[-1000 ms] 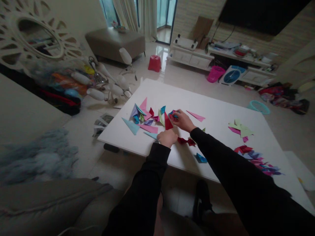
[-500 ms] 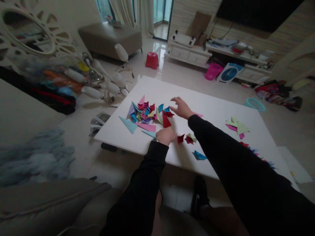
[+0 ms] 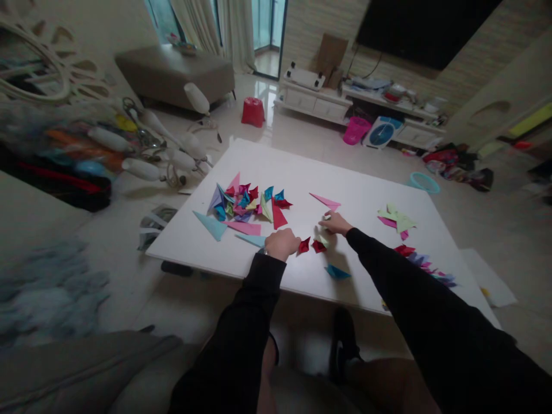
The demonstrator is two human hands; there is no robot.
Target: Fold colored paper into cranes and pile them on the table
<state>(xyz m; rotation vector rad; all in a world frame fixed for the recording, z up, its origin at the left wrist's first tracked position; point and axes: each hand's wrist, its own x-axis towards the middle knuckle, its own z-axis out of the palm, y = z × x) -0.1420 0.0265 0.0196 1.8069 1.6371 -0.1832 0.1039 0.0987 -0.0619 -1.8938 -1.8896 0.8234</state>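
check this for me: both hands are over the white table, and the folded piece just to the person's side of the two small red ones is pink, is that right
Not quite: that folded piece is blue, not pink, as the head view shows. Both hands, left and right, are indeed over the white table.

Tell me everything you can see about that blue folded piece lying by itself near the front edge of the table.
The blue folded piece is bright blue and looks like creased paper, with a long, boat-like outline and pointed ends. It lies on the white table, close to the near edge, nearer the viewer than the two red pieces. Only the table appears to touch it; the left hand and right hand are both apart from it. Its finer folds are too blurred to make out.
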